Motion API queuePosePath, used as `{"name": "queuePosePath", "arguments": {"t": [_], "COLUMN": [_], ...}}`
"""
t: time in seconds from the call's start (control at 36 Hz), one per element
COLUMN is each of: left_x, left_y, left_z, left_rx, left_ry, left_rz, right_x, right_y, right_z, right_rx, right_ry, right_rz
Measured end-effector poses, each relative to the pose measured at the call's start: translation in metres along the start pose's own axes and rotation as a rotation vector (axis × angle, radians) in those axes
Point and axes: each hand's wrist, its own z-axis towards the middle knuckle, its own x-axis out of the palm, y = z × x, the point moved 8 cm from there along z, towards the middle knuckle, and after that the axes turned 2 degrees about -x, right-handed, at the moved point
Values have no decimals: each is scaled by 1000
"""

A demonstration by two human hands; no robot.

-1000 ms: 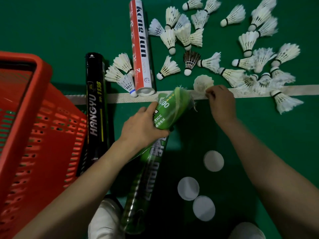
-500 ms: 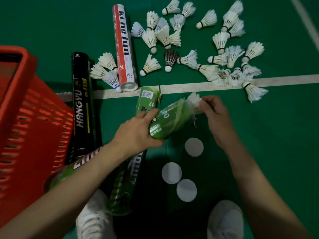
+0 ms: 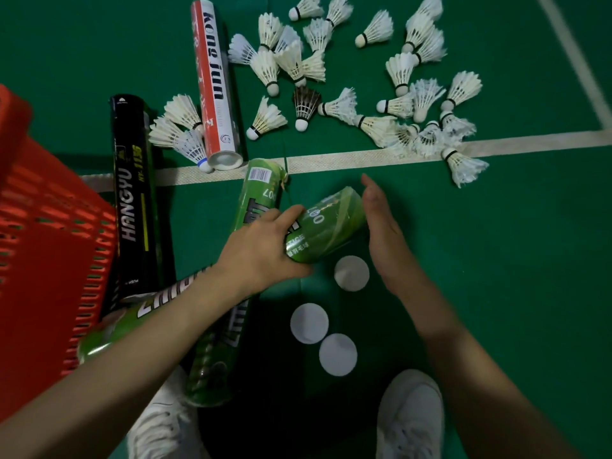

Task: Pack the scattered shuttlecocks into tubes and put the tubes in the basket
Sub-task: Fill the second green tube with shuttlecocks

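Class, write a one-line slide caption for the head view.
Left hand grips a green tube; flat right hand at its mouth, shuttlecocks scattered beyond.

Shot from one head-worn wide-angle camera, facing forward and steeply down onto the green court floor [image 3: 496, 276]. Taken close in, with left hand [image 3: 261, 256], green tube [image 3: 328, 226] and right hand [image 3: 384, 233] at centre. Takes in shuttlecocks [image 3: 400, 69] toward 12 to 2 o'clock, red basket [image 3: 43, 260] at 9, white shoes [image 3: 410, 419] at 6.

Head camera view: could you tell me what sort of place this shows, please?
Probably a badminton court: green sports floor, a white court line, and scattered feather shuttlecocks beside shuttlecock tubes.
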Motion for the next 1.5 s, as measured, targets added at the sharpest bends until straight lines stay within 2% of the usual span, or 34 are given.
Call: {"name": "queuePosePath", "arguments": {"t": [0.17, 0.25, 0.42, 0.53, 0.83, 0.97, 1.17, 1.36, 1.5], "left_x": [13, 23, 26, 20, 4, -1, -2, -7, -7], "left_y": [-3, -2, 5, 3, -5, 1, 9, 12, 14], "left_z": [0, 0, 4, 14, 64, 78, 91, 100, 102], "left_rx": [-22, -43, -77, -82, -75, -90, -96, -87, -93], "left_ry": [40, 80, 77, 36, 37, 35, 63, 44, 42], "left_rz": [96, 158, 156, 134, 114, 107, 66, 60, 54], "right_x": [-15, -16, -38, -58, -87, -91, -91, -97, -105], "right_y": [-34, -53, -76, -87, -32, -22, -30, -43, -29], "right_z": [5, 4, 3, 19, 121, 156, 185, 199, 177], "right_rx": [129, 165, 223, 265, 126, 125, 239, 363, 252], "right_ry": [18, 29, -157, -192, -293, -348, -368, -302, -464], "right_rz": [48, -6, 111, 2, -117, -221, 49, 5, -58]}}
